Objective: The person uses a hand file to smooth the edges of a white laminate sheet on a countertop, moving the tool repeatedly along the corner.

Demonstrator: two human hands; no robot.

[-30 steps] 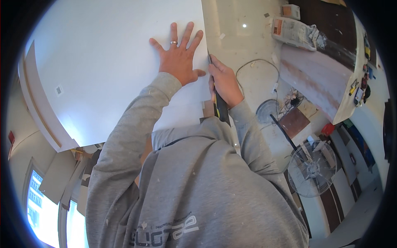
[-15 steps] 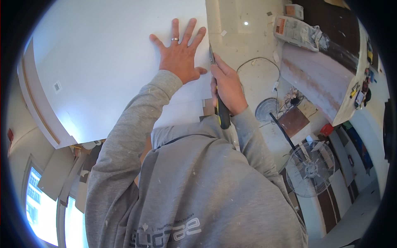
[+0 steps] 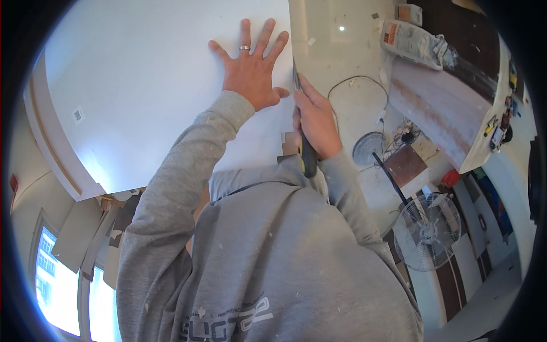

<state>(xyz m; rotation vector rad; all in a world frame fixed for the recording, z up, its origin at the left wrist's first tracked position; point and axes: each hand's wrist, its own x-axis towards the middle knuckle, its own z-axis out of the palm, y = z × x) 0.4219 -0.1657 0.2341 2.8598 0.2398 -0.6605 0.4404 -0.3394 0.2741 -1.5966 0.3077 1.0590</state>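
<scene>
A large white sheet [image 3: 142, 62] spreads out in front of me on the left, its straight right edge running away from my body. Pressed flat on it near that edge is my left hand [image 3: 249, 77], fingers spread, with a ring on one finger. Just beyond the edge, my right hand [image 3: 319, 125] is wrapped round a long hand tool [image 3: 309, 161] with a black-and-yellow handle. Its narrow grey metal blade points away from me, along the sheet's edge. My fingers hide the middle of the tool, and its exact kind cannot be made out.
On the right floor stand a fan [image 3: 427, 232], a round grey base [image 3: 368, 149] and a loose cable [image 3: 364, 77]. A pale bench [image 3: 433, 102] at the right carries a plastic bag [image 3: 413, 43]. Small brown pieces [image 3: 289, 145] show under the sheet's near corner.
The view has shifted slightly, so sheet and hands appear a little further right. My left hand stays spread on the sheet, and my right hand keeps its hold on the tool.
</scene>
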